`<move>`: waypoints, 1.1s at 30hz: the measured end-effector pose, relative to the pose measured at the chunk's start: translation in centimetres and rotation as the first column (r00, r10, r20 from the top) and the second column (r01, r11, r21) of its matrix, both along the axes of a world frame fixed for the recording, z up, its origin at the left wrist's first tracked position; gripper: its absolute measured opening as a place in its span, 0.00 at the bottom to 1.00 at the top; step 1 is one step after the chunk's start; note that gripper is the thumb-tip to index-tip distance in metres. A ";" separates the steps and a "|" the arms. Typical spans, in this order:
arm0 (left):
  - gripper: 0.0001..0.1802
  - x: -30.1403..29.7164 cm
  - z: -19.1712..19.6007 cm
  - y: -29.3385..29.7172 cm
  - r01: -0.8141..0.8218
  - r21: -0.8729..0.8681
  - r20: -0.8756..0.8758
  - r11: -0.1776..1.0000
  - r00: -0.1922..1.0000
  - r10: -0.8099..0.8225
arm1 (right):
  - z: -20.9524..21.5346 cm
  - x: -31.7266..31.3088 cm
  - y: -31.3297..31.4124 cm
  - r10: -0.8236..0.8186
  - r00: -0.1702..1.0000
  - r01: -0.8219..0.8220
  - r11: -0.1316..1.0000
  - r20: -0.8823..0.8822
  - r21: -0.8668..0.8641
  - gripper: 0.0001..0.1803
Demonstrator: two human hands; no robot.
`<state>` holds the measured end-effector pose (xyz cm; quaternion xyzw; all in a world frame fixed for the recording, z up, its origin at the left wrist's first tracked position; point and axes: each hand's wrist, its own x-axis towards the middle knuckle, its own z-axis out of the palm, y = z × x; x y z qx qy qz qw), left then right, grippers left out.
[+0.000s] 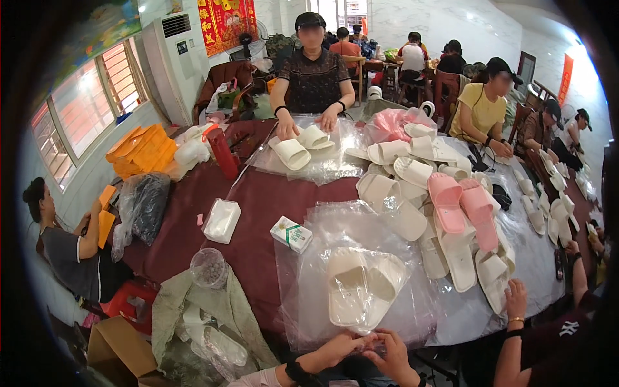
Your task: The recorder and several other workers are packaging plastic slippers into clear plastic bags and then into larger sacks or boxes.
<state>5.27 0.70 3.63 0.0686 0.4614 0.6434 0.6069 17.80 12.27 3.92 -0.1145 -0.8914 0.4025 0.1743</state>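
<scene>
Evidently, one pair is part-way through; the pair of white slippers (347, 297) lies at the near middle of the tabletop (187, 206), side by side with near ends overlapping, on spread clear bags (416, 316); glints across the slippers suggest film over at least part of them, so I judge them partly or wholly bagged — which of the two, I cannot tell; the left hand (336, 348) and the right hand (394, 361) come together just beside the pair's near ends, at the near edge of the film; the fingers of both are bent and the fingertips close together, so each grip looks narrow, yet I cannot tell whether either has hold of film; neither has hold of a slipper.

Much seems left to do; to the right lies a heap of loose white slippers (380, 193), with pink slippers (446, 206) on top, most of them apparently unwrapped; at the near left, white slippers under clear film (216, 345) lie in an open woven sack (171, 297) — perhaps finished ones, though their number is hidden; on the far side, a co-worker's hands (288, 129) are at another white pair (293, 153), lying on clear film and looking uncovered on top.
</scene>
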 end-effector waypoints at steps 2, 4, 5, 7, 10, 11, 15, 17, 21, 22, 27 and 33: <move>0.16 -0.4 -0.1 -0.3 0.042 0.015 0.010 0.999 0.999 -0.042 | 1.5 0.0 -0.8 -0.030 0.998 0.039 0.986 -0.057 0.164 0.26; 0.17 -0.6 0.3 -0.2 0.085 0.032 0.024 0.996 0.996 -0.086 | 2.0 0.4 -1.1 -0.051 0.992 0.085 0.943 -0.112 0.322 0.27; 0.17 -0.7 0.8 0.0 0.108 0.009 0.014 0.994 0.994 -0.108 | 1.8 0.6 -1.2 -0.080 0.979 0.148 0.914 -0.189 0.378 0.26; 0.17 -0.4 0.6 0.3 0.134 -0.015 0.022 0.991 0.991 -0.134 | 1.1 0.8 -0.8 -0.107 0.963 0.208 0.879 -0.248 0.428 0.26; 0.13 0.6 -0.2 0.1 0.047 0.133 -0.116 0.990 0.993 -0.032 | 2.3 0.5 0.2 0.246 0.957 -0.061 0.685 -0.152 0.726 0.23; 0.12 0.2 0.7 -0.1 0.119 0.129 -0.259 0.985 0.962 -0.082 | 2.7 0.1 0.4 0.302 0.949 -0.132 0.650 -0.095 0.749 0.19; 0.12 0.7 -1.3 0.3 -0.047 0.192 0.175 0.980 0.984 0.013 | 2.2 -0.4 0.5 0.281 0.954 -0.108 0.649 -0.106 0.753 0.17; 0.12 0.6 -1.3 0.7 -0.007 0.090 0.171 0.996 0.985 -0.008 | 1.4 -0.1 0.6 0.239 0.960 -0.046 0.647 -0.145 0.761 0.16; 0.11 0.8 -0.6 0.9 0.042 0.040 0.215 0.998 0.975 -0.050 | 0.4 0.2 0.6 0.191 0.942 0.071 0.687 -0.274 0.723 0.16; 0.11 0.9 -0.9 0.9 0.041 0.015 0.220 0.999 0.974 -0.044 | 0.1 0.2 0.5 0.181 0.943 0.072 0.707 -0.279 0.703 0.16; 0.12 1.3 -1.7 0.7 0.029 -0.007 0.236 1.000 0.971 -0.027 | 0.7 0.1 0.5 0.166 0.954 0.051 0.729 -0.249 0.682 0.18; 0.13 1.3 -1.6 0.7 0.009 -0.001 0.274 1.000 0.962 -0.008 | 0.5 0.3 1.0 0.192 0.958 0.014 0.710 -0.212 0.704 0.15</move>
